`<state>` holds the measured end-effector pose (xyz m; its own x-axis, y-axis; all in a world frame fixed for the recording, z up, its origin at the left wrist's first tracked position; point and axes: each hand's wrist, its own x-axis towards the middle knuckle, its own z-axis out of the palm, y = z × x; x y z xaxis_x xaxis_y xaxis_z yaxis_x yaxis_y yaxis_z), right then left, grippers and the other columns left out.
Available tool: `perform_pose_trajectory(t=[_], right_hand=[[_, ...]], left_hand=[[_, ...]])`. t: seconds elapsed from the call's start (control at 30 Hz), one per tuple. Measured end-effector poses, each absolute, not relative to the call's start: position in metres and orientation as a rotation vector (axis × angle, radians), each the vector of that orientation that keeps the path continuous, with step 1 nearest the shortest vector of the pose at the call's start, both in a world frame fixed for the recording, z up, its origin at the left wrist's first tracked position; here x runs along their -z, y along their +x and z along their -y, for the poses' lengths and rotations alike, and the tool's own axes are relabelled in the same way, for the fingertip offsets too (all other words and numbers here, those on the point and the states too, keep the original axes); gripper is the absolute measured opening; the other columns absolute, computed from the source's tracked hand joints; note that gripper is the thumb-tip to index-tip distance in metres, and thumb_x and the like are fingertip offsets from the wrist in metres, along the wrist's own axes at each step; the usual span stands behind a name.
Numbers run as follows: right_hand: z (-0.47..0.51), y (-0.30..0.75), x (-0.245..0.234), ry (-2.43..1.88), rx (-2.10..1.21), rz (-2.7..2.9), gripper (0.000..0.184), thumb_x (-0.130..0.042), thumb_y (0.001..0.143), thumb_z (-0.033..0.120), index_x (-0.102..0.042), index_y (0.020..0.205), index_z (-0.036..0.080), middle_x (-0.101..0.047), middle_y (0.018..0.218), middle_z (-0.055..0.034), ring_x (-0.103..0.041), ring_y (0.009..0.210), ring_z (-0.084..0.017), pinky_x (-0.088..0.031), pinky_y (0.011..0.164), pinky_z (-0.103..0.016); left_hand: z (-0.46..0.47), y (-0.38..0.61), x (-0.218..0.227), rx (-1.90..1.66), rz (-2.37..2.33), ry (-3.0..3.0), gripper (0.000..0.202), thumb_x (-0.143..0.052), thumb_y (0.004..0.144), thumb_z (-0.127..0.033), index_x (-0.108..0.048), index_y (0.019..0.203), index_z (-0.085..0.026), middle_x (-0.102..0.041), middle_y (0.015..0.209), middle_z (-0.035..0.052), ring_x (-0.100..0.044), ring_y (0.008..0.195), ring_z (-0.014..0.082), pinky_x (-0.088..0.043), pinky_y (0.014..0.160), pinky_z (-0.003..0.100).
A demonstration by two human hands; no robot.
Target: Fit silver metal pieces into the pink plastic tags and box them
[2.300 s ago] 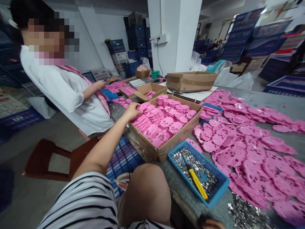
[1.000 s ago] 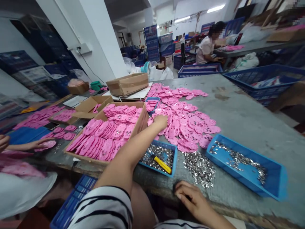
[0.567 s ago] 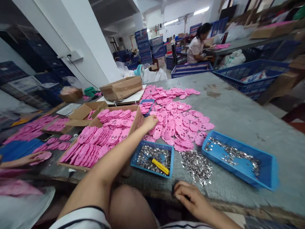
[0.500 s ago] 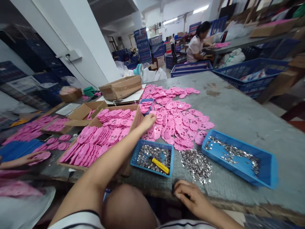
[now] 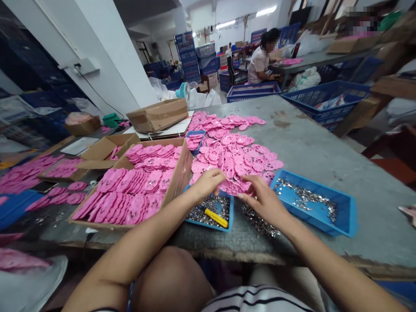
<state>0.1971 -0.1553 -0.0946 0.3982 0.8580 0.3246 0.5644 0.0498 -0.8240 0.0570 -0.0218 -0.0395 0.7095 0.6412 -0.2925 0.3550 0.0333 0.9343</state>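
My left hand (image 5: 209,185) is closed at the left edge of a pink flat plastic piece (image 5: 234,187), its fingers curled. From the other side my right hand (image 5: 262,200) grips the same piece between thumb and fingers. Whether several pieces are stacked there I cannot tell. Just beyond lies a heap of similar pink pieces (image 5: 238,158) with holes in them. Under my left wrist is a small blue tray (image 5: 231,212) of shiny metal bits with a yellow-handled screwdriver (image 5: 216,218). A pile of metal bits (image 5: 256,220) is partly hidden beneath my right hand.
At left a cardboard box (image 5: 177,184) holds rows of stacked pink pieces. A longer blue tray (image 5: 346,216) with metal bits is at right. An empty-looking carton (image 5: 157,115) stands behind. A co-worker (image 5: 260,60) sits beyond the grey table (image 5: 312,160).
My right hand has risen from the table's front edge to the pink piece. My left hand has come nearer and rightward from the heap. The co-worker's hand at far left has left view.
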Motion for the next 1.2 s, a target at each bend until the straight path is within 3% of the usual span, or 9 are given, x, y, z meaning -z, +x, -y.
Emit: perform_pose_trajectory(t=[0.13,0.2,0.3,0.4,0.57,0.77,0.9,1.07,1.2], right_hand=[[0.132,0.194,0.098,-1.616,-0.664,1.093,0.047,-0.056,0.078,0.063,-0.045,0.057,0.023,-0.047,0.05,0.0026,-0.044,0.051,-0.013,-0.038,0.052,-0.027],[0.124,0.187,0.102,-1.486,-0.792,0.913,0.051,-0.058,0.073,0.069,-0.044,0.057,0.023,-0.045,0.046,0.0045,-0.039,0.046,-0.011,-0.034,0.048,-0.026],[0.114,0.175,0.105,-1.357,-0.916,0.849,0.053,-0.062,0.069,0.071,-0.049,0.061,0.021,-0.045,0.045,0.0057,-0.038,0.044,-0.01,-0.032,0.047,-0.025],[0.108,0.168,0.106,-1.442,-0.972,1.008,0.047,-0.06,0.075,0.066,-0.053,0.065,0.02,-0.048,0.05,0.0053,-0.043,0.046,-0.011,-0.035,0.049,-0.025],[0.119,0.16,0.096,-1.993,-0.706,1.745,0.014,-0.06,0.087,0.03,-0.065,0.089,0.016,-0.071,0.087,-0.0067,-0.062,0.078,-0.019,-0.042,0.07,-0.029],[0.129,0.138,0.078,-2.105,-0.476,2.517,0.024,-0.056,0.092,0.035,-0.068,0.095,0.014,-0.074,0.096,-0.0152,-0.062,0.097,-0.029,-0.041,0.082,-0.036],[0.125,0.129,0.08,-2.175,-0.433,2.563,0.026,-0.047,0.096,0.029,-0.068,0.1,0.014,-0.074,0.093,-0.0169,-0.064,0.099,-0.029,-0.04,0.082,-0.037],[0.114,0.119,0.087,-2.215,-0.427,2.537,0.025,-0.044,0.093,0.016,-0.066,0.104,0.013,-0.074,0.096,-0.018,-0.067,0.099,-0.027,-0.041,0.081,-0.035],[0.118,0.122,0.075,-2.261,-0.404,2.466,0.024,-0.045,0.093,0.019,-0.064,0.107,0.012,-0.073,0.099,-0.0177,-0.068,0.096,-0.027,-0.043,0.077,-0.033]], left_hand=[[0.025,0.063,0.057,-0.451,-0.74,1.295,0.023,-0.066,0.076,-0.032,-0.052,0.088,-0.018,-0.048,0.048,-0.0093,-0.044,0.036,0.006,-0.021,0.039,0.017],[0.025,0.064,0.068,-0.545,-0.653,1.173,0.041,-0.079,0.065,-0.037,-0.053,0.09,-0.018,-0.055,0.055,-0.0071,-0.05,0.044,0.0061,-0.029,0.042,0.016],[0.025,0.064,0.078,-0.588,-0.522,1.081,0.044,-0.084,0.059,-0.044,-0.057,0.079,-0.015,-0.064,0.066,0.0005,-0.061,0.061,0.0105,-0.045,0.054,0.02],[0.023,0.064,0.078,-0.657,-0.527,0.975,0.035,-0.076,0.069,-0.043,-0.056,0.077,-0.015,-0.068,0.068,0.0046,-0.067,0.067,0.018,-0.051,0.057,0.026],[0.019,0.064,0.064,-0.954,-0.672,0.771,0.011,-0.058,0.087,-0.025,-0.049,0.091,-0.02,-0.066,0.063,-0.001,-0.071,0.07,0.0193,-0.056,0.065,0.031],[0.013,0.067,0.059,-1.049,-0.795,0.796,0.014,-0.057,0.091,-0.031,-0.052,0.093,-0.019,-0.068,0.075,0.0045,-0.07,0.076,0.021,-0.052,0.061,0.028],[0.011,0.066,0.06,-1.034,-0.787,0.835,0.015,-0.055,0.092,-0.033,-0.052,0.092,-0.019,-0.067,0.077,0.0046,-0.069,0.075,0.0185,-0.045,0.053,0.023],[0.007,0.065,0.061,-1.015,-0.788,0.789,0.012,-0.048,0.091,-0.028,-0.052,0.085,-0.018,-0.068,0.081,0.0061,-0.069,0.084,0.0206,-0.048,0.059,0.025],[0.008,0.065,0.057,-1.027,-0.86,0.781,0.015,-0.043,0.087,-0.018,-0.052,0.099,-0.017,-0.069,0.085,0.0065,-0.07,0.088,0.022,-0.051,0.065,0.028]])
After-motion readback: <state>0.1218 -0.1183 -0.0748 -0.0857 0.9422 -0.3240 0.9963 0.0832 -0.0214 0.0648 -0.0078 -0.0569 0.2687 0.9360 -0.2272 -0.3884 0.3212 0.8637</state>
